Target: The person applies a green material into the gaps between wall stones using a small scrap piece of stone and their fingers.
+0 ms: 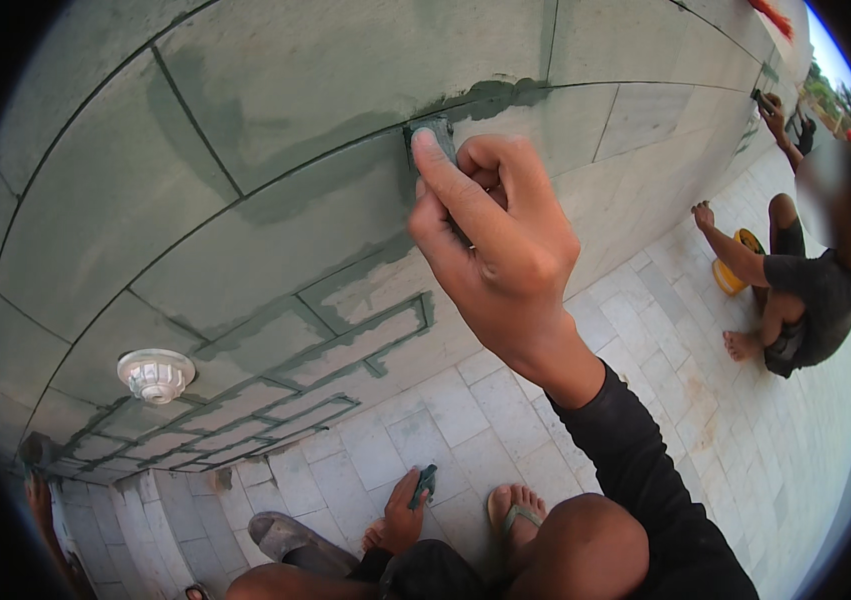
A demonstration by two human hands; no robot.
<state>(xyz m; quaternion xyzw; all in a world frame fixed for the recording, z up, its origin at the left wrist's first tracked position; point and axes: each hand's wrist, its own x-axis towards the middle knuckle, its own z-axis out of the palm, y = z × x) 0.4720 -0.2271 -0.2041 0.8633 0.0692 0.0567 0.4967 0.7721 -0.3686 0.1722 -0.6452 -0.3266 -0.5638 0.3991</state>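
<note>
My right hand [500,235] reaches up to the tiled wall. Its thumb and fingers pinch a small flat grey spreader [437,130], whose edge touches a joint between two tiles. Wet dark green grout [495,95] is smeared along that joint, just right of the spreader. Low between my knees, my left hand [405,515] is closed around a dark green lump of grout [426,484], held above the floor tiles. Part of the spreader is hidden behind my thumb and fingers.
A round white fitting [156,375] sticks out of the wall at left. Grout outlines small tiles [305,405] lower down. At right a person [815,300] squats by a yellow bucket [735,262], one hand at the wall. Another person's hand [40,495] shows at far left.
</note>
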